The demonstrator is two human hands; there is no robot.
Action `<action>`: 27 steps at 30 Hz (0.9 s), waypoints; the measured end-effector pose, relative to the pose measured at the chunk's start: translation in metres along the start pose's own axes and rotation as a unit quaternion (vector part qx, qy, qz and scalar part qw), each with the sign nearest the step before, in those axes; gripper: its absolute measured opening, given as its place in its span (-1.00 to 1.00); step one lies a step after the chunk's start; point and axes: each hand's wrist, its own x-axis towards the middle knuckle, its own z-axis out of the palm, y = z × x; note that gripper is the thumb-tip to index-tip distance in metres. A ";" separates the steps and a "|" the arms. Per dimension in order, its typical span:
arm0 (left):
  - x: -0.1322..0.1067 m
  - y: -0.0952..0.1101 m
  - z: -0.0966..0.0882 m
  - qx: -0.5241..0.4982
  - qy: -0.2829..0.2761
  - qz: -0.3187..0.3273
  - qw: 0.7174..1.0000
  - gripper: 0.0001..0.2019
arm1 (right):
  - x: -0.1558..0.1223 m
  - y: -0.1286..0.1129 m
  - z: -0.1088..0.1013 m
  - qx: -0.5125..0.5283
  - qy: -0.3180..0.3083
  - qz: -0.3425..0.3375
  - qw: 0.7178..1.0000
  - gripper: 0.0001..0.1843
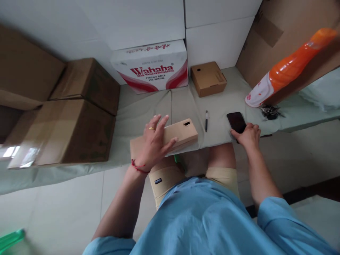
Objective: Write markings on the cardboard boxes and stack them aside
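Observation:
A long, light-brown cardboard box lies along the front edge of the covered table. My left hand, with a ring and a red cord at the wrist, rests on top of it with its fingers spread. To the right, my right hand grips the lower end of a dark phone, thumb on one side and fingers on the other. The phone lies at the table edge, screen up. Between the box and the phone is a pen.
A Wahaha carton and a small brown box stand at the back. Large taped cartons fill the left. An orange bottle and keys are at the right. A green object lies lower left.

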 end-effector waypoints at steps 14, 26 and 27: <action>-0.003 0.001 -0.031 0.149 -0.207 0.011 0.967 -0.30 | -0.031 -0.027 -0.035 0.266 0.009 -0.047 0.963 -0.42; -0.017 0.010 0.009 0.028 0.062 0.059 0.996 -0.16 | -0.113 -0.133 -0.080 0.302 0.124 -0.244 0.913 -0.28; -0.022 0.007 0.009 0.024 0.086 0.058 0.994 -0.18 | -0.117 -0.137 -0.078 0.296 0.119 -0.241 0.917 -0.28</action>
